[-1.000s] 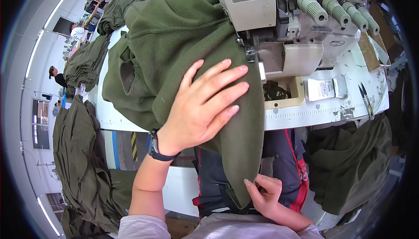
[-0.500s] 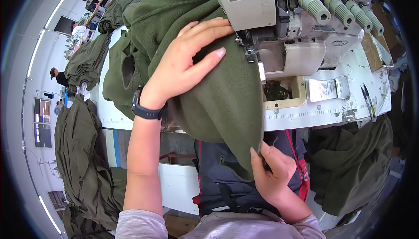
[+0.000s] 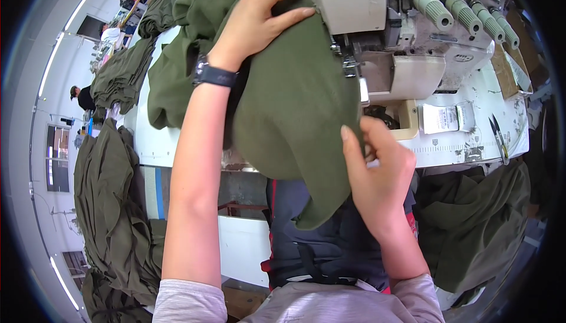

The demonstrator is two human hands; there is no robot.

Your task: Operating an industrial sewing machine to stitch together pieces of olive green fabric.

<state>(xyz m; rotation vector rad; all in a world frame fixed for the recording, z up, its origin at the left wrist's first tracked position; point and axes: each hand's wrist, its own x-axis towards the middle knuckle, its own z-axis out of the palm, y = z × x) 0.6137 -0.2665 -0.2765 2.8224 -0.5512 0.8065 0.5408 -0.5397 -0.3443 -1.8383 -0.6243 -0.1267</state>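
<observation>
A dark green fleece cloth [image 3: 295, 105] lies under the head of a sewing machine [image 3: 354, 13], which looks like an overlock. Its right edge runs along the presser foot [image 3: 350, 66], and its near corner hangs over the table's front edge. My left hand [image 3: 253, 25] rests on the cloth left of the machine head, thumb apart and fingers stretched out, some fingertips close against the machine. Below the presser foot, my right hand [image 3: 380, 169] pinches the cloth's right edge between thumb and fingers.
Small scissors [image 3: 499, 137] and a clear packet with white labels [image 3: 442, 119] lie on the white table at right. Green garments are piled at left [image 3: 106, 187] and right [image 3: 471, 223]. Several people are in the far left background.
My left hand has slid forward, away from me, over the cloth. My right hand has moved up along the cloth's edge, nearer the presser foot. The hanging corner has shifted slightly upward.
</observation>
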